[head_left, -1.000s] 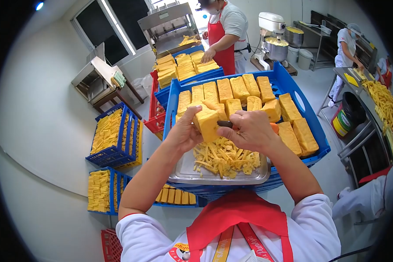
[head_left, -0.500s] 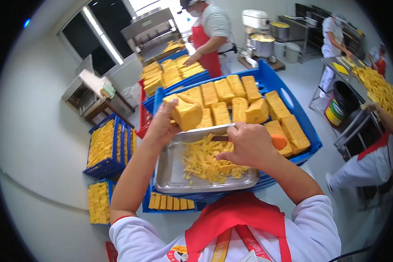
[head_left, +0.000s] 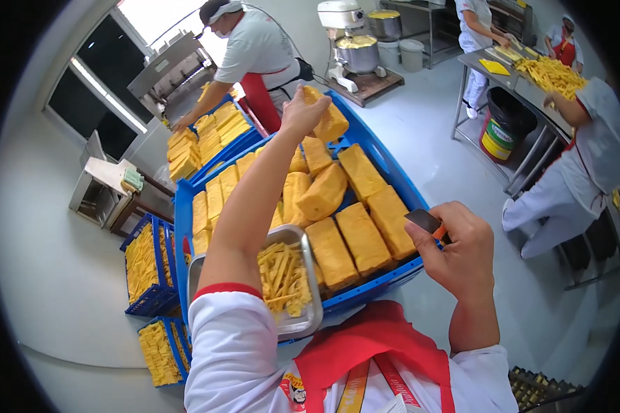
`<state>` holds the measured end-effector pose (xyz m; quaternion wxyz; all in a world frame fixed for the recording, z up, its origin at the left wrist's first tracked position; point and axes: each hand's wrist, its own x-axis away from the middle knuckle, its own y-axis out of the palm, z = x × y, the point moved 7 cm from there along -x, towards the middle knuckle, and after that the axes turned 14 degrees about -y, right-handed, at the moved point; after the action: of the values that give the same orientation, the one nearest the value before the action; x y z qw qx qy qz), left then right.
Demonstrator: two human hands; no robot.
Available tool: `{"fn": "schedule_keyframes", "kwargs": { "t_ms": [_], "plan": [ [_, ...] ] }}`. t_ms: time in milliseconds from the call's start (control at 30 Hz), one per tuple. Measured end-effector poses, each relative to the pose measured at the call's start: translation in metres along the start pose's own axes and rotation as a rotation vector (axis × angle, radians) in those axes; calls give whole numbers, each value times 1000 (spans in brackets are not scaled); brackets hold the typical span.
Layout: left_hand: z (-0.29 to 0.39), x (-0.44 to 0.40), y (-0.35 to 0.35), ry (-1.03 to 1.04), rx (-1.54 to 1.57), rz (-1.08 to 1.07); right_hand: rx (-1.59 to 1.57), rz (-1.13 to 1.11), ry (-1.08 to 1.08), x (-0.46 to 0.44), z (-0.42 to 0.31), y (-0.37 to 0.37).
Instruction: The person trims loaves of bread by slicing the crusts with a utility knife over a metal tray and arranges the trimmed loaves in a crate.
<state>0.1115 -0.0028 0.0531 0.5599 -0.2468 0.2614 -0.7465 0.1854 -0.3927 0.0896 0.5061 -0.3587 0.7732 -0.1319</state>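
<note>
One loaf, raised: a yellow loaf [head_left: 332,122] is held up at the far end of the blue crate [head_left: 375,283]; whether the rim is touched cannot be told.
Left hand: the loaf is gripped from its near side by the left hand [head_left: 304,113], its fingers spread only as wide as the loaf and wrapped about it.
Right hand: well apart, beside the crate's right corner, a knife [head_left: 422,220] is clasped in the right hand [head_left: 461,251], fingers curled in; a dark blade is shown past the thumb, with a bit of orange near the knuckles.
Leaning loaf: among the rest, one loaf [head_left: 324,193] is seen tilted against its neighbours.
Loaf rows: the crate is packed with more loaves [head_left: 363,237], set side by side.
Metal tray: at the near left corner, strips [head_left: 286,275] are piled in a metal tray [head_left: 315,303], partly hidden by the left forearm.
Second crate: just behind, another blue crate [head_left: 244,143] is filled with loaves, and a hand [head_left: 182,122] is stretched toward it by a co-worker [head_left: 255,55] in a red apron.
Mixer: farther back, a white mixer [head_left: 341,17] is stood on a low wooden base, its bowl [head_left: 357,56] filled with something yellow.
Worktable: off to the right, yellow strips are heaped on a metal table [head_left: 486,77], attended by three people; a bucket [head_left: 499,134] is placed underneath.
Left floor: two blue crates are parked near the wall, both loaded with yellow pieces [head_left: 160,354].
</note>
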Motion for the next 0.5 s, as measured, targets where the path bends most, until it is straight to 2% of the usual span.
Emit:
{"fn": "schedule_keyframes", "kwargs": {
  "t_ms": [67,133,167,200,267,300,367,400,500],
  "plan": [
    [-2,-13,25,-36,-96,-9,4,-10,10,1,14,-5],
    [-2,-9,36,-18,-456,63,-1,-29,11,2,25,-7],
    [1,-4,36,41,-611,168,-22,-44,32,1,30,-7],
    [-3,1,32,26,-618,163,-46,-57,49,0,35,-8],
    [-5,13,31,187,-892,17,-80,-91,51,-4,41,-9],
    [-6,37,29,188,-939,-104,-102,-115,49,-6,43,-9],
    [-29,81,29,-149,-1064,-490,-126,-146,39,-12,46,-7],
    [-36,102,29,-195,-1077,-580,-138,-172,28,-16,45,-3],
    [-56,115,30,-107,-1047,-438,-237,-144,80,-24,39,6]
  ]
}}
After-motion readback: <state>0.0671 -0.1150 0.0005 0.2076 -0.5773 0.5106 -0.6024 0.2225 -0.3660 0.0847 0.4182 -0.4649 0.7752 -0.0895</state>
